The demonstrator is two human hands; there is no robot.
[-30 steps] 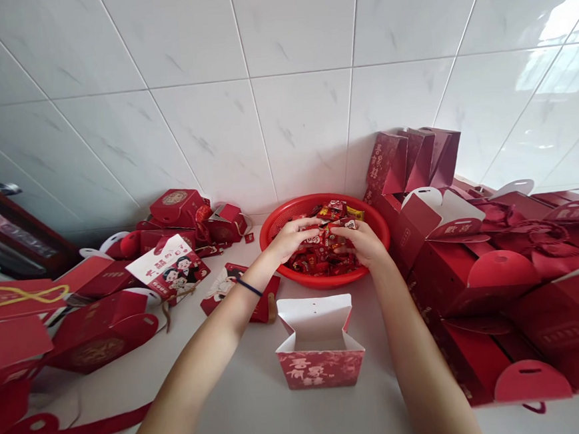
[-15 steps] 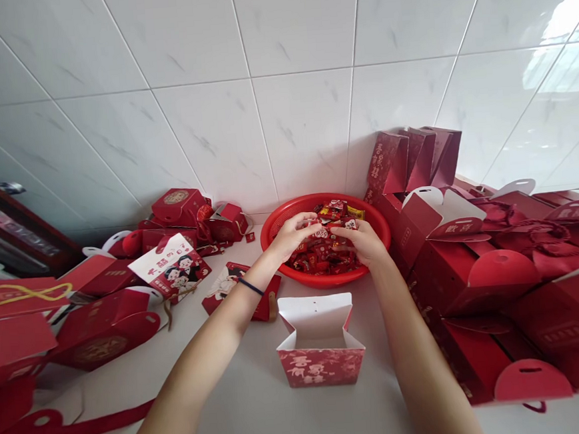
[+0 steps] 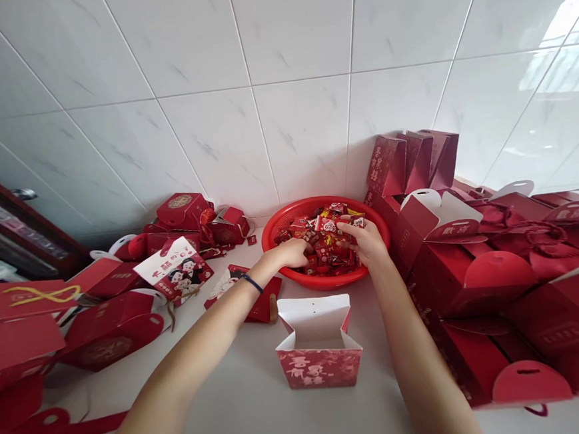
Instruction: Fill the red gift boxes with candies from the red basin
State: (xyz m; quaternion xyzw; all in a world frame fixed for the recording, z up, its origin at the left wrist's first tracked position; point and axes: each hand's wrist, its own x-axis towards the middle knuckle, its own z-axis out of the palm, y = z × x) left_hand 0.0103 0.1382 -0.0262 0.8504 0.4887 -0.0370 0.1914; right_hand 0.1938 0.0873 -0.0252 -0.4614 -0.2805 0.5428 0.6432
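Observation:
A red plastic basket (image 3: 329,282) against the wall holds many red wrapped candies (image 3: 329,250). My left hand (image 3: 293,252) reaches over its left side, fingers bent down among the candies; what they pinch, if anything, is hidden. On the right side of the basket, my right hand (image 3: 364,239) holds a red-and-white wrapped candy (image 3: 329,224) at its fingertips, with another wrapper showing beside the fingers. Nearer me, between my forearms, an open box (image 3: 321,367) with a white inside and a red patterned front stands upright on the table.
Red boxes (image 3: 110,328) and a printed card box (image 3: 181,272) crowd the left. A flat red box (image 3: 263,302) lies beyond my left forearm. Stacked open red boxes (image 3: 467,276) fill the right, with tall ones (image 3: 390,162) behind. The tiled wall (image 3: 302,129) bounds the back.
My left hand has moved down and slightly left into the candies, away from my right hand. The candy near both hands now shows at my right fingertips.

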